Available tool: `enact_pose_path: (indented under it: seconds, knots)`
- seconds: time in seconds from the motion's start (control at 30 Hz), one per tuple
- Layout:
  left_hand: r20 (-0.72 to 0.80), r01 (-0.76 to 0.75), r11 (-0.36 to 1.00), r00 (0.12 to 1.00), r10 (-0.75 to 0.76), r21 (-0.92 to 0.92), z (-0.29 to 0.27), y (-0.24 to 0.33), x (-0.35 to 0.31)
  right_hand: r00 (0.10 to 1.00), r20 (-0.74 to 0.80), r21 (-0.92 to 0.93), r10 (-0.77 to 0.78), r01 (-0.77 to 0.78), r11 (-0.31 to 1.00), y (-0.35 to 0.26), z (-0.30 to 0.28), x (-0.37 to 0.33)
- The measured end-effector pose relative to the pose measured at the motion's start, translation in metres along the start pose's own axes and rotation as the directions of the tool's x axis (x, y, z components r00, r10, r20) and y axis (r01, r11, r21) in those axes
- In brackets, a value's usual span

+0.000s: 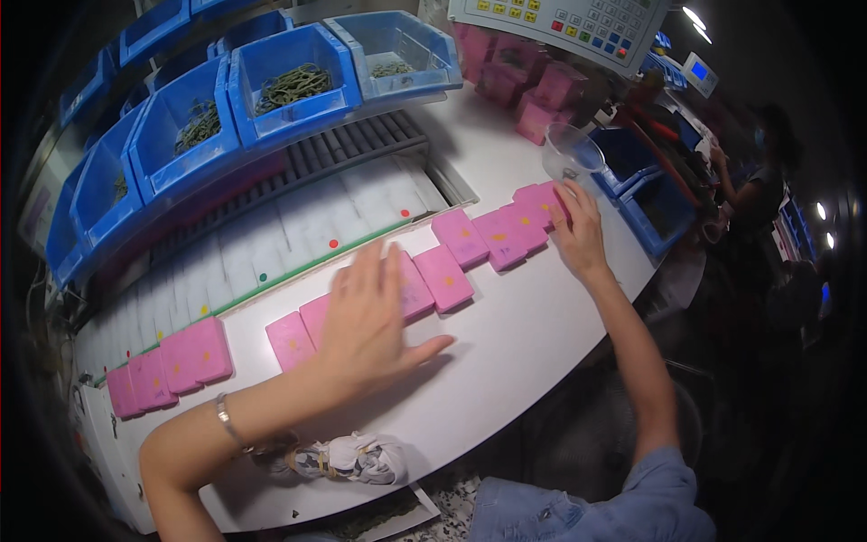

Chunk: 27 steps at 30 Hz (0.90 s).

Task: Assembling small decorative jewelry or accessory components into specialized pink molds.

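Note:
Several flat pink blocks with small yellow marks lie in a stepped line across the white table. Over the middle of the line is my left hand (366,316), fingers stretched out and thumb spread, slightly blurred and hiding part of the pink blocks (447,278) below it. Whether its palm touches them I cannot tell. At the far right end, my right hand (581,237) has its fingers apart against the edge of the last pink block (533,210). A separate group of pink blocks (194,354) lies to the left, side by side.
Blue bins (293,90) holding greenish stringy pieces stand at the back left, above a roller strip (361,135). A clear plastic cup (573,149) is beyond my right hand. A cloth bundle (361,459) lies at the near edge. Another person (763,181) works at the far right.

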<state>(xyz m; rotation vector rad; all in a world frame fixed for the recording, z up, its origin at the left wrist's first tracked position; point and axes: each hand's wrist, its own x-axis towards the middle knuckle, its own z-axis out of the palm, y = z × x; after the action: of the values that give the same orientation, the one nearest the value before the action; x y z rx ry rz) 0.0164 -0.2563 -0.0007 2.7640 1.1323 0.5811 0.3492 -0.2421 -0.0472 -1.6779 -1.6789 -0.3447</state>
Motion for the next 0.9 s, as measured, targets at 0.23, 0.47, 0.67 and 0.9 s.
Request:
enact_pose_path:
  seconds: [0.23, 0.47, 0.67, 0.9]
  knots:
    - [-0.099, -0.013, 0.996, 0.995, 0.004, -0.089, 0.058, 0.023, 0.061, 0.992, 0.127, 0.066, 0.018, -0.027, 0.997, 0.002, 0.006, 0.004]
    - [-0.045, -0.048, 0.994, 0.998, 0.044, -0.096, 0.059, 0.031, 0.065, 0.977, 0.211, -0.02, -0.026, 0.031, 0.999, 0.002, 0.004, 0.005]
    - [-0.13, -0.073, 0.991, 0.99, 0.059, -0.109, 0.059, 0.026, 0.062, 0.97, 0.235, -0.05, -0.057, 0.07, 0.996, -0.011, 0.005, 0.005]
    - [-0.329, -0.021, 0.999, 0.944, 0.028, 0.027, 0.044, 0.018, 0.04, 0.976, 0.208, -0.021, -0.067, 0.073, 0.997, -0.005, 0.003, 0.001]
